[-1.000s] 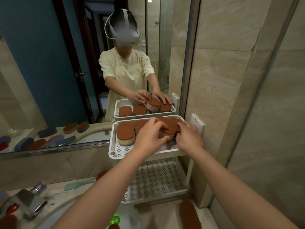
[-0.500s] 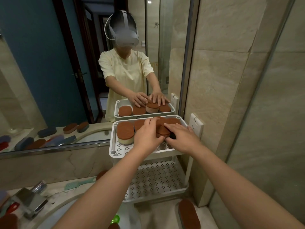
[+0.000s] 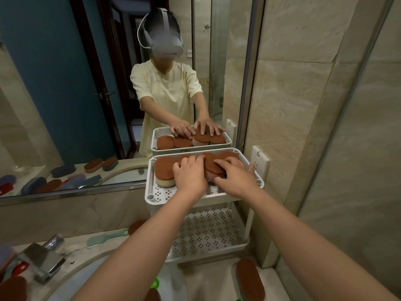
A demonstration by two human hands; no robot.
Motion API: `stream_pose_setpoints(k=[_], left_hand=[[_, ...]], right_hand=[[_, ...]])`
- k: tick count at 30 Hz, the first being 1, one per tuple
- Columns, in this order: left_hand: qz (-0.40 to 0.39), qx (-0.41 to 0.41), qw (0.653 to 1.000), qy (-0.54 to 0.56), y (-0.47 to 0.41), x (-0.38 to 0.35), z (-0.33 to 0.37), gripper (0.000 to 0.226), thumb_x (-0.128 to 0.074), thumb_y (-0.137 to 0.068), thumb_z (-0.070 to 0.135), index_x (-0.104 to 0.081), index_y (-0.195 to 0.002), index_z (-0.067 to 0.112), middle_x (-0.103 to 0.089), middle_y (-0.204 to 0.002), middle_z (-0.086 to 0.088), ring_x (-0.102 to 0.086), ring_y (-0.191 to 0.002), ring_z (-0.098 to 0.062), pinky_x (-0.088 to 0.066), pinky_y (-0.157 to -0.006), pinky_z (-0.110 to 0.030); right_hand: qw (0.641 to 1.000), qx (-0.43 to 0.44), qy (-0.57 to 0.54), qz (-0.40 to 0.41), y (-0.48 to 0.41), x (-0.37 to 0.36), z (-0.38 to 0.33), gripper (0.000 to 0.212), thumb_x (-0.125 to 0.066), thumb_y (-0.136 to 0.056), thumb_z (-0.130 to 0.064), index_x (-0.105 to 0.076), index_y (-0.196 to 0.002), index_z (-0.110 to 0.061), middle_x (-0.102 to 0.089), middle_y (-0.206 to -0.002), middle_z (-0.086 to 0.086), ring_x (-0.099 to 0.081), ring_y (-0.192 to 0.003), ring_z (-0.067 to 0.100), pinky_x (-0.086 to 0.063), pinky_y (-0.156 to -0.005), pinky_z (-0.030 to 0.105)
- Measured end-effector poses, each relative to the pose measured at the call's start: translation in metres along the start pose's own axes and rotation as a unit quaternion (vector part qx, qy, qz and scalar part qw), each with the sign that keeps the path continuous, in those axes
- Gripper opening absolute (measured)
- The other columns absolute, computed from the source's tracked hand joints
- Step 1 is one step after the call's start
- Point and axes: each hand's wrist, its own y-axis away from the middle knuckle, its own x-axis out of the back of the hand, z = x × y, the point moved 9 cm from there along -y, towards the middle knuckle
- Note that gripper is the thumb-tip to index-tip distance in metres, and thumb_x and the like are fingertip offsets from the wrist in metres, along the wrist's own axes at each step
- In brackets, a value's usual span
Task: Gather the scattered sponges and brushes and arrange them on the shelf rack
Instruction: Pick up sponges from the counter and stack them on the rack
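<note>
The white shelf rack [image 3: 152, 195] stands against the mirror. Its top tray holds several brown-topped sponges. The leftmost sponge [image 3: 165, 170] lies untouched. My left hand [image 3: 191, 175] rests with bent fingers on the sponge beside it. My right hand [image 3: 237, 175] holds a raised sponge [image 3: 212, 165], fingers on its top and thumb at its near end. That sponge lies tilted over the ones around it. More sponges lie on the counter: one at the bottom right [image 3: 249, 279], one behind my left forearm [image 3: 136, 227], one at the bottom left [image 3: 13, 287]. A green brush [image 3: 106, 237] lies by the wall.
The rack's lower tray [image 3: 208, 231] is perforated and shows nothing on it. A chrome faucet [image 3: 43, 257] and the basin rim [image 3: 71, 276] are at the lower left. A wall socket [image 3: 259, 164] sits right of the rack. The mirror [image 3: 65, 105] is behind it.
The raised sponge and my right hand have moved left and down onto the row. My left hand has shifted from that sponge to the one left of it.
</note>
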Motion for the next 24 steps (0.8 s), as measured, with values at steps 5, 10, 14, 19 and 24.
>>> stream_pose_setpoints(k=[5,10,14,19,24], left_hand=[[-0.022,-0.018,1.0,0.005,-0.001,-0.002,0.001,0.052,-0.061,-0.086,0.026,-0.047,-0.136,0.029,-0.05,-0.135,0.003,-0.041,-0.122,-0.023,-0.031,-0.098,-0.038],[-0.024,-0.025,0.999,0.002,-0.001,-0.004,0.002,0.045,-0.052,-0.091,0.023,-0.05,-0.135,0.034,-0.05,-0.132,0.003,-0.04,-0.12,-0.024,-0.031,-0.097,-0.038],[-0.009,-0.024,1.0,0.004,0.001,-0.002,0.002,0.042,-0.046,-0.092,0.019,-0.053,-0.131,0.034,-0.051,-0.129,0.003,-0.04,-0.118,-0.024,-0.032,-0.095,-0.037],[-0.011,-0.017,1.0,0.021,0.0,-0.002,0.002,0.044,-0.049,-0.086,0.026,-0.055,-0.129,0.033,-0.053,-0.127,0.002,-0.04,-0.118,-0.024,-0.031,-0.097,-0.038],[-0.046,-0.045,0.996,0.067,0.002,-0.008,0.007,0.055,-0.058,-0.076,0.048,-0.052,-0.13,0.037,-0.048,-0.131,0.003,-0.035,-0.125,-0.021,-0.028,-0.104,-0.039]], right_hand=[[0.998,0.045,-0.022,-0.034,-0.003,-0.006,-0.004,0.07,-0.058,-0.079,-0.059,-0.029,-0.143,-0.053,-0.02,-0.16,-0.009,-0.008,-0.148,0.021,0.007,-0.113,0.061],[0.999,0.027,-0.031,-0.036,-0.003,-0.006,-0.005,0.058,-0.06,-0.081,-0.053,-0.043,-0.137,-0.05,-0.033,-0.152,-0.006,-0.02,-0.144,0.02,0.004,-0.115,0.059],[0.996,0.013,-0.077,0.038,0.004,0.009,0.0,0.055,-0.064,-0.069,-0.059,-0.055,-0.121,-0.042,-0.044,-0.125,-0.007,-0.034,-0.125,0.016,-0.018,-0.115,0.044],[0.994,0.021,-0.095,0.053,0.006,0.012,-0.002,0.052,-0.066,-0.071,-0.052,-0.064,-0.121,-0.039,-0.053,-0.121,-0.009,-0.036,-0.121,0.015,-0.029,-0.107,0.034],[0.993,0.013,-0.119,0.02,0.003,0.005,-0.001,0.05,-0.063,-0.08,-0.028,-0.059,-0.13,-0.034,-0.055,-0.138,-0.009,-0.037,-0.137,0.013,-0.015,-0.12,0.039]])
